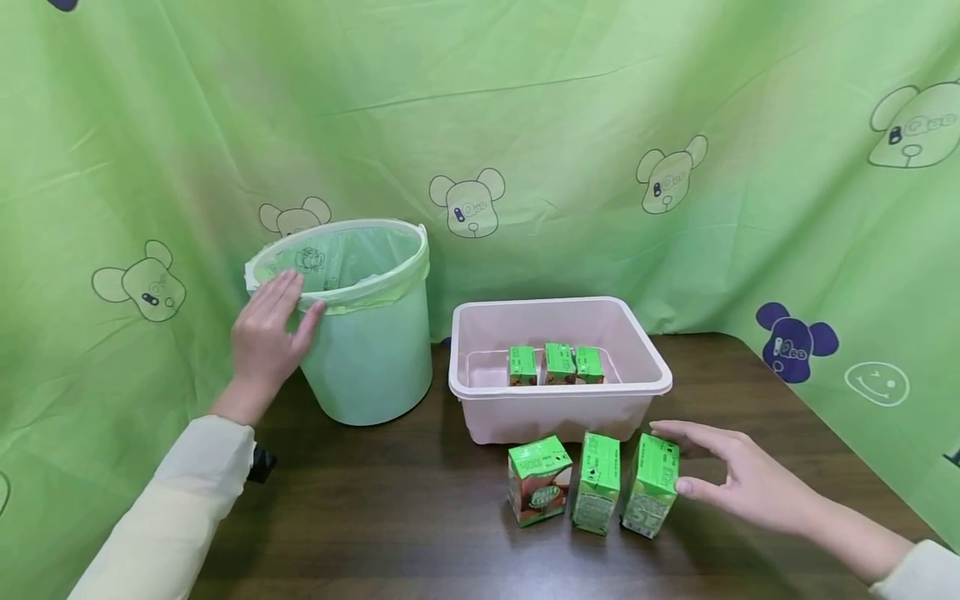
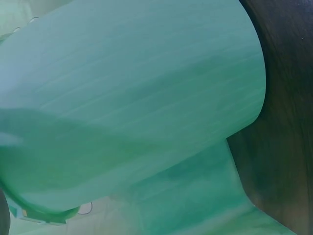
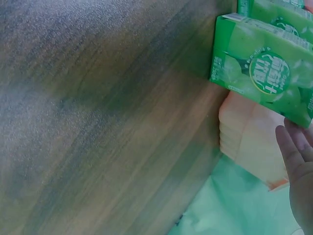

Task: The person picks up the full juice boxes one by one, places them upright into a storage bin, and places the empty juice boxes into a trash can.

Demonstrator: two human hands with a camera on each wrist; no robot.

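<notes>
Left hand (image 1: 266, 337) at rim of bin (image 1: 371, 358), fingers extended and released. Right hand (image 1: 750, 483) likewise, beside the rightmost juice box (image 1: 651, 483), which stands on the desk (image 1: 375, 517) before the tub (image 1: 555, 417).

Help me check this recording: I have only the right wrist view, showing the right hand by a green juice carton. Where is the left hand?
Observer: The head view shows the left hand at the rim of the green bin.
Operator: Is the bin lined?
Observer: Yes, a thin, pale green bag is folded over its rim.
Operator: And what can you see inside the tub?
Observer: Three small cartons with green tops, close together.
</notes>
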